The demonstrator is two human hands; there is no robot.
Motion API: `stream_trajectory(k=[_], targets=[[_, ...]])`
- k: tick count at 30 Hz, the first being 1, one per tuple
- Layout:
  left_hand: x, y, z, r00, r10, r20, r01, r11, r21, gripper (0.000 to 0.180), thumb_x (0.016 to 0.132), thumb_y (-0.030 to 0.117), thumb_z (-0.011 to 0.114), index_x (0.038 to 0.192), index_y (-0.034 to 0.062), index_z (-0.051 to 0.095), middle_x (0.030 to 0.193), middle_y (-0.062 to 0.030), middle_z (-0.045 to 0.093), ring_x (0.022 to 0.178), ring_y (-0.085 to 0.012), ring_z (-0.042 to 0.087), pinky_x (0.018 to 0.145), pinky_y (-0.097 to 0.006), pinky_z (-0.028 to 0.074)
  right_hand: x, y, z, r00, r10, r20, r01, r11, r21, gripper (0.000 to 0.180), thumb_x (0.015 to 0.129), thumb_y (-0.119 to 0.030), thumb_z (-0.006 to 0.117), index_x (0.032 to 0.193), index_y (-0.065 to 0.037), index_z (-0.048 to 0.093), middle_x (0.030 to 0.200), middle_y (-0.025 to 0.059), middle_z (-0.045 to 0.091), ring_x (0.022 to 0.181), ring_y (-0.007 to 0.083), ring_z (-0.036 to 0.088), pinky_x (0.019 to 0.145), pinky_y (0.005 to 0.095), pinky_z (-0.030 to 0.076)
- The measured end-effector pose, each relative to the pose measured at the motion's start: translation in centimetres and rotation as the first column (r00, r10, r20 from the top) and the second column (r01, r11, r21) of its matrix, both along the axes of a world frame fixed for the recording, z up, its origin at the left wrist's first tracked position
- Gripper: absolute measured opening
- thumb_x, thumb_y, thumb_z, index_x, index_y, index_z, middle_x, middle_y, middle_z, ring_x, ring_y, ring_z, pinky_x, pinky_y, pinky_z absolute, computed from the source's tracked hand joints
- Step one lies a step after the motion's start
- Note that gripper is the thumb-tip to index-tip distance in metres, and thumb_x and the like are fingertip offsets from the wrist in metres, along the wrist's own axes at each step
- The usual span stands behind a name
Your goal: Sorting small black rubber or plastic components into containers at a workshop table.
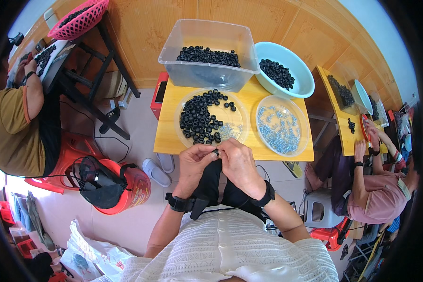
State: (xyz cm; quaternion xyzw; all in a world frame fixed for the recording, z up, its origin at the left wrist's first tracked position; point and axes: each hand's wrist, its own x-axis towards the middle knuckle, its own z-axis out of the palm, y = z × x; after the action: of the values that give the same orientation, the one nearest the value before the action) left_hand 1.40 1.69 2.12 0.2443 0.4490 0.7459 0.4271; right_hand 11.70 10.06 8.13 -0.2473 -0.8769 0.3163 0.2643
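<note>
A small, dark piece point(215, 152) is pinched between the left fingers point(197, 150) and the right fingers point(228, 148); it is largely covered by them, so its exact shape and tilt cannot be told. Just beyond the left fingers, glossy black rounded pieces point(196, 117), some showing a round hollow, are heaped loosely. Just beyond the right fingers, small pale, translucent bits point(229, 130) are scattered.

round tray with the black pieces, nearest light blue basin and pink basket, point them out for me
Round tray with the black pieces point(234, 116), head view: bare patch of its floor.
Nearest light blue basin point(302, 75), head view: bare inner wall at right.
Pink basket point(87, 23), head view: openwork outer wall.
</note>
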Motion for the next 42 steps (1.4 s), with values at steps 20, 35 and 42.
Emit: stream_trajectory(k=[20,35,42], targets=[[-0.2,0.1,-0.2,0.967,-0.076,0.243,0.048,0.992,0.119,0.017,0.083,-0.002,0.057,0.099,0.0015,0.057,0.093,-0.0058,0.062,0.083,-0.013,0.061,0.078,-0.026,0.051,0.5,0.3,1.5,0.998,0.007,-0.057,-0.006,1.0,0.017,0.008,0.074,0.002,0.058,0.081,0.0,0.061,0.074,0.0156,0.055,0.067,0.0338,0.058,0.059,0.039,0.047],[-0.4,-0.3,0.5,1.0,0.017,-0.01,-0.016,0.998,0.067,0.017,0.08,-0.006,0.058,0.097,-0.0027,0.058,0.09,-0.0079,0.063,0.083,-0.0132,0.061,0.078,-0.027,0.051,0.1,-0.6,0.4,0.999,0.008,0.034,-0.013,0.988,0.155,0.01,0.072,0.005,0.056,0.081,0.002,0.059,0.073,0.0159,0.053,0.069,0.0341,0.057,0.059,0.0393,0.046],[-0.4,-0.4,0.3,1.0,-0.007,-0.026,0.008,0.999,0.031,0.016,0.08,-0.005,0.059,0.096,-0.003,0.059,0.09,-0.0078,0.063,0.082,-0.0127,0.061,0.077,-0.025,0.051,0.1,-0.3,0.1,1.0,-0.013,-0.009,0.013,0.998,0.058,0.009,0.073,0.006,0.058,0.081,0.004,0.061,0.073,0.0158,0.058,0.065,0.0308,0.06,0.056,0.0343,0.047]])
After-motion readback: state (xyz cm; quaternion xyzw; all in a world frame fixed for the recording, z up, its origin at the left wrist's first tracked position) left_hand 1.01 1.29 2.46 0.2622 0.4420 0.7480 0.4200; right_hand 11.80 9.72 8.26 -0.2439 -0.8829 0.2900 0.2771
